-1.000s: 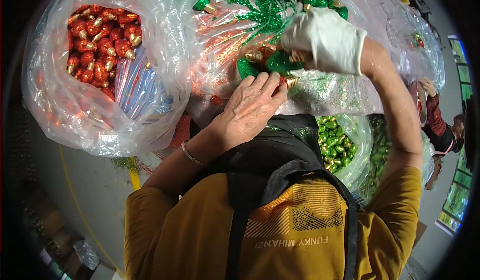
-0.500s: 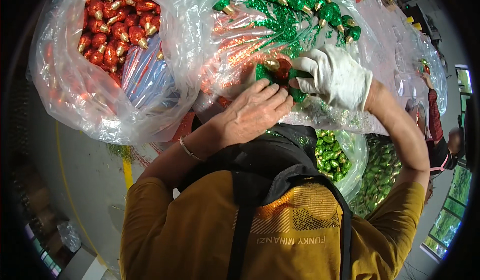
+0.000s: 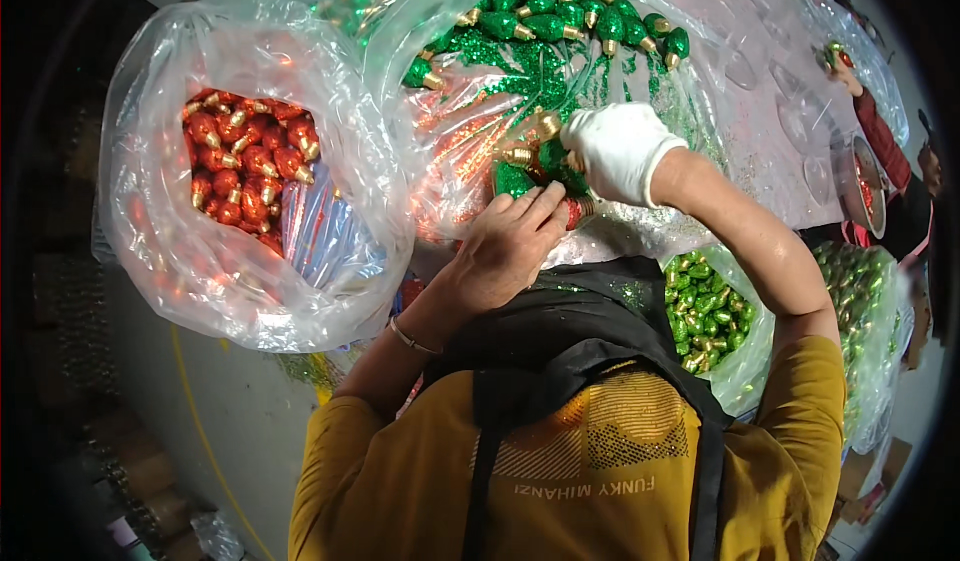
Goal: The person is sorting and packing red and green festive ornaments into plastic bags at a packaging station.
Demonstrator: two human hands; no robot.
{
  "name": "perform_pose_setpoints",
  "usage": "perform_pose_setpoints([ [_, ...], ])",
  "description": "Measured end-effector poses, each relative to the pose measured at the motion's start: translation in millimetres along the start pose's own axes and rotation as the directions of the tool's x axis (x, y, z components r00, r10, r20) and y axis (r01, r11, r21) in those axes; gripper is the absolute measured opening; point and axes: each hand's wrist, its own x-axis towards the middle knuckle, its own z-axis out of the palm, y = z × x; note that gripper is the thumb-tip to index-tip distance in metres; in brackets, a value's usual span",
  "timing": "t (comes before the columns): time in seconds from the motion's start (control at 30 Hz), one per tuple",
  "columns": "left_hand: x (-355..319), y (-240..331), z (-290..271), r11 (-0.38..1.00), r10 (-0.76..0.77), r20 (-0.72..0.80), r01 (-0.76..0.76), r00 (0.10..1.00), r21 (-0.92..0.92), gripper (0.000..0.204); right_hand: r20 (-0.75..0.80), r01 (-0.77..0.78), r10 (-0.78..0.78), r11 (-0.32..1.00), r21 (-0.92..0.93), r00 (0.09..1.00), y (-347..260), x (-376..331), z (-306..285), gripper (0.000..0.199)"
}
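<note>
Far L of the grip: big clear plastic bag (image 3: 235, 301) w/ red glitter bulbs (image 3: 255, 156), gold caps on, plus bluish plastic (image 3: 330, 236) beside them. Next, bare L hand (image 3: 512, 236): fingers bent, close together, tips resting on near side of a small bulb cluster; thumb hidden, so can't tell how far open it is or if it has a firm hold. Cluster sits btwn the hands: one green bulb (image 3: 512, 179) just past L fingertips, one red bulb (image 3: 577, 213) beside them, cap end pointing R, & a gold cap (image 3: 517, 156) just above. Beyond both hands, more green bulbs (image 3: 545, 27) lie on plastic. White-gloved R hand (image 3: 620, 156): fingers curled nearly closed on a second green bulb (image 3: 553, 156), which is at glove's L edge, against the cluster; exact contact partly hidden. Nearer the body, under R forearm: open bag (image 3: 745, 381) of shiny green bulbs. Far R of grip: co-worker's hand (image 3: 850, 81), basin (image 3: 846, 176) nearby.
</note>
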Motion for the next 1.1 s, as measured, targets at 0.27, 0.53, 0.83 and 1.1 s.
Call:
perform_pose_setpoints([
  [0.27, -5.4, 3.3, 2.8, 0.996, -0.028, -0.044, 0.031, 0.999, 0.087, 0.034, 0.013, -0.042, 0.04, 0.939, 0.341, 0.999, 0.3, 7.6, -34.4, 0.026],
  [0.53, -27.0, 2.2, 1.0, 0.982, -0.037, -0.13, 0.06, 0.991, 0.177, 0.035, -0.346, 0.344, -0.208, 0.85, 0.399, 0.915, -14.3, 30.9, 7.4, 0.032],
  [0.83, -40.4, -6.5, 1.5, 0.997, -0.017, -0.27, 0.035, 0.963, 0.061, 0.037, -0.312, 0.341, -0.284, 0.929, 0.144, 0.907, -14.0, 27.2, 2.5, 0.03],
  [1.1, -31.9, -1.2, -0.8, 0.989, 0.016, -0.492, 0.06, 0.87, 0.138, 0.045, -0.229, 0.17, -0.047, 0.812, 0.558, 0.972, -24.1, 13.8, 1.7, 0.03],
])
